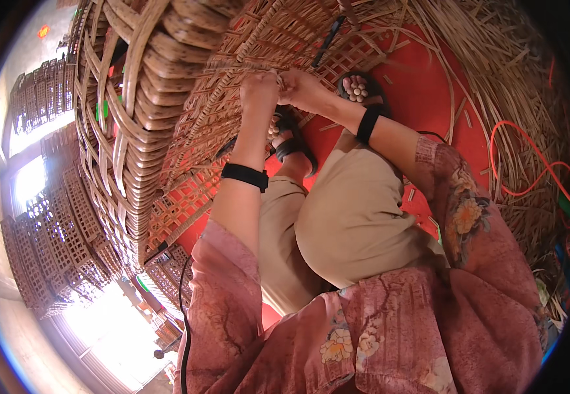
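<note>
A large woven cane basket (196,125) rises in front of me and to my left, its thick braided rim (157,85) closest. My left hand (258,90) is closed against the basket's inner weave, knuckles up, and grips a thin cane strip there. Right beside it, nearly touching, my right hand (301,90) is closed too, its thumb and fingers pinching at the same spot. The fingertips are mostly hidden, so the exact grip does not show. Black bands circle both wrists. Beyond the hands, a dark slim rod (329,41) leans on the weave.
Loose cane strips (495,85) are heaped along the right side. A red mat (422,79) with scattered cut bits lies under my sandalled feet (357,88). An orange cord (527,141) loops at the right. Stacked woven baskets (55,230) stand by the bright openings at left.
</note>
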`<state>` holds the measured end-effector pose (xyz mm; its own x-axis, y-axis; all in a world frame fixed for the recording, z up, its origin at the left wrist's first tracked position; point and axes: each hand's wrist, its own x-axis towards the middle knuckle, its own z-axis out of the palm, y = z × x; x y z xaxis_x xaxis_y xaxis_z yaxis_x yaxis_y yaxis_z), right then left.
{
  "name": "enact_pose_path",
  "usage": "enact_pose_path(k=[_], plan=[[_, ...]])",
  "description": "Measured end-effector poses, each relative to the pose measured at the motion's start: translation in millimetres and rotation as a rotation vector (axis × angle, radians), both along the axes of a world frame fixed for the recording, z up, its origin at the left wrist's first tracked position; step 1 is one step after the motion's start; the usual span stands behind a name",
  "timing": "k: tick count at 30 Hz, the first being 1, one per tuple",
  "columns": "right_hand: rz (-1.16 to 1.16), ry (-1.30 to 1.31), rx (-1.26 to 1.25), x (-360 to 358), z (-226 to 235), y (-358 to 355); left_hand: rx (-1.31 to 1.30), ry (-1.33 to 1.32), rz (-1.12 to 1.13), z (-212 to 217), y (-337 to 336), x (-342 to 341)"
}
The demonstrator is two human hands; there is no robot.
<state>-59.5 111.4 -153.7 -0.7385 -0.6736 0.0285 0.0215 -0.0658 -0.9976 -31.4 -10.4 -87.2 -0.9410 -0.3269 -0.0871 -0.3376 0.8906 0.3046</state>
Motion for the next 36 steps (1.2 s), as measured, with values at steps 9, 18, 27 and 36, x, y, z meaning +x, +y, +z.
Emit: enact_pose_path(k=[9,18,27,36], plan=[[0.046,-0.219,-0.032,-12,0,41,0.726,-0.155,0.417,34,8,6],[-0.107,0.22,0.213,-52,-7,96,0.7,0.193,0.178,30,28,1],[-0.716,0.405,0.577,-117,-41,254,0.504,0.267,0.233,32,43,1],[-0.87,0.339,1.213,-99,-93,333,0.275,0.312,0.227,14,40,-5]])
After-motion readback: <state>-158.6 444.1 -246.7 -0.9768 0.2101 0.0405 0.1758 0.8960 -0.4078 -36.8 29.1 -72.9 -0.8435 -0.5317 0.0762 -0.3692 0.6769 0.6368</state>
